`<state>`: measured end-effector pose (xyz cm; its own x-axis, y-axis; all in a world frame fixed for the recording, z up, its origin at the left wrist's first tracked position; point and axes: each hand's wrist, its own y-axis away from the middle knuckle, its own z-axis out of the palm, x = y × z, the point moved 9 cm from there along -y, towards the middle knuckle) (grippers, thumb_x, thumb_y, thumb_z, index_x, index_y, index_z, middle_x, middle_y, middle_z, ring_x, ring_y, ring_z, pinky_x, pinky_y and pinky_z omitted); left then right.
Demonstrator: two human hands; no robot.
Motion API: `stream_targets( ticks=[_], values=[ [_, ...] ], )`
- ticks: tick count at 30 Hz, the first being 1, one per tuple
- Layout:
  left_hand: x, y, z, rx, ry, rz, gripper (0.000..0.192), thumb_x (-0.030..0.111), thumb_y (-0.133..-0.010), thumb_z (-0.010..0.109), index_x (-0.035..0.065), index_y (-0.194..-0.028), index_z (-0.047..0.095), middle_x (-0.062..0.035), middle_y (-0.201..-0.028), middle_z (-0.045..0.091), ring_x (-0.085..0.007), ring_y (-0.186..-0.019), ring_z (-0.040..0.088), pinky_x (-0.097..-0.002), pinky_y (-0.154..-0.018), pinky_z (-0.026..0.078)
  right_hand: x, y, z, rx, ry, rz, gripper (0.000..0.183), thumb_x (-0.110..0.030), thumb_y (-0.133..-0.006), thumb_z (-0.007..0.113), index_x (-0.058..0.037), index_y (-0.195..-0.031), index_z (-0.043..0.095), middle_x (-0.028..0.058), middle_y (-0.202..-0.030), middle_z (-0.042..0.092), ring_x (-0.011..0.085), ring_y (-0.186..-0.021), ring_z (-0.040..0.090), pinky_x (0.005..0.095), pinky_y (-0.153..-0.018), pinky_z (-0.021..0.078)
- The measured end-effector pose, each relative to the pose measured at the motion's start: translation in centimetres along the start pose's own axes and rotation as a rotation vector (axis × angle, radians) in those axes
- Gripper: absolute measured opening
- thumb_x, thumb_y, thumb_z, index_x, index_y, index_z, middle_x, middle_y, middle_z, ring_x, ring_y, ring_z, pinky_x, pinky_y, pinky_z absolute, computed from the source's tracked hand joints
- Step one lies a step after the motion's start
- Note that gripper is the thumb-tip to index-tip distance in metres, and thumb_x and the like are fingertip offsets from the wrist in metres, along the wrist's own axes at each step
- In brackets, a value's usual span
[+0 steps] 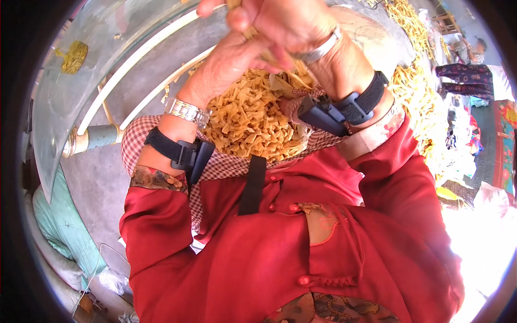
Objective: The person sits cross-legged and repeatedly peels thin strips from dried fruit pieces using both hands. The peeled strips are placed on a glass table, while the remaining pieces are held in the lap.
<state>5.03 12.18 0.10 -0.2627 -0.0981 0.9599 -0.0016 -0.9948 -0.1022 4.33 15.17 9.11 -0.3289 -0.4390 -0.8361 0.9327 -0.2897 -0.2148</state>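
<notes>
Both hands are raised together at the top of the picture, above my lap. My left hand [232, 64] and my right hand [286, 24] grip a strip of dried, straw-coloured plant husk [271, 56], which runs between their fingers. Its loose end hangs below my right hand. Some fingertips are cut off by the frame or blurred. Beneath the hands, a heap of short pieces of the yellow husk [250, 121] rests on a red-and-white checked cloth [139, 135] across my lap.
A glass tabletop [85, 80] with a small coil of yellow braid [74, 56] lies at left, over a curved pale frame [141, 48]. Long yellow braids [416, 93] are piled at right. Green sacks [66, 226] lie lower left. Another person [468, 76] is far right.
</notes>
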Motion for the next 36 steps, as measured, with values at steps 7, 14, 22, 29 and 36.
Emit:
stream_targets(
  ticks=[7, 14, 22, 29, 36],
  values=[
    [5.7, 2.1, -5.2, 0.074, 0.093, 0.144, 0.037, 0.038, -0.101, 0.033, 0.0108, -0.075, 0.041, 0.0026, -0.053, 0.033, -0.0122, -0.052, 0.042, -0.0237, -0.046, 0.035, 4.0, 7.2, -7.7, 0.266, 0.842, 0.388, 0.049, -0.049, -0.095, 0.044, -0.0071, -0.116, 0.057, 0.0016, -0.066, 0.057, 0.0071, -0.058, 0.053, 0.02, -0.045, 0.0405],
    [5.1, 2.7, -5.5, 0.022, 0.4, 0.079, 0.034, 0.031, -0.102, 0.032, 0.01, -0.077, 0.04, 0.0048, -0.052, 0.031, -0.0069, -0.049, 0.035, -0.0186, -0.038, 0.028, 16.3, 15.9, -9.1, 0.702, 0.149, 0.556, 0.041, -0.046, -0.095, 0.043, -0.007, -0.102, 0.054, 0.0087, -0.086, 0.062, 0.0167, -0.068, 0.064, 0.0258, -0.052, 0.0496],
    [2.6, 3.0, -8.4, 0.129, 0.586, -0.082, 0.03, 0.032, -0.099, 0.042, 0.0079, -0.082, 0.046, 0.006, -0.053, 0.032, -0.0057, -0.047, 0.032, -0.0179, -0.038, 0.024, -10.0, 16.3, -6.4, 0.742, 0.37, -0.742, 0.02, -0.022, -0.096, 0.046, -0.0046, -0.101, 0.053, 0.0087, -0.096, 0.058, 0.0165, -0.089, 0.055, 0.0289, -0.069, 0.0482],
    [-0.4, 3.3, -8.0, 0.269, 0.232, -0.31, 0.034, 0.036, -0.095, 0.051, 0.0026, -0.091, 0.052, 0.0067, -0.053, 0.032, -0.0033, -0.046, 0.033, -0.0168, -0.035, 0.021, -15.1, 19.0, -12.3, 0.777, 0.17, -0.743, 0.022, -0.021, -0.097, 0.043, -0.0041, -0.107, 0.054, 0.0045, -0.087, 0.055, 0.0135, -0.074, 0.051, 0.0247, -0.065, 0.0438],
    [-2.8, 3.8, -9.5, 0.328, -0.205, -0.497, 0.032, 0.037, -0.092, 0.056, 0.0054, -0.089, 0.05, 0.0062, -0.055, 0.037, -0.0022, -0.041, 0.032, -0.0183, -0.033, 0.022, -15.6, 23.4, -24.5, 0.783, 0.144, -0.455, 0.017, -0.022, -0.101, 0.032, -0.0052, -0.096, 0.036, 0.0124, -0.081, 0.047, 0.0162, -0.061, 0.039, 0.0293, -0.052, 0.0349]
  ],
)
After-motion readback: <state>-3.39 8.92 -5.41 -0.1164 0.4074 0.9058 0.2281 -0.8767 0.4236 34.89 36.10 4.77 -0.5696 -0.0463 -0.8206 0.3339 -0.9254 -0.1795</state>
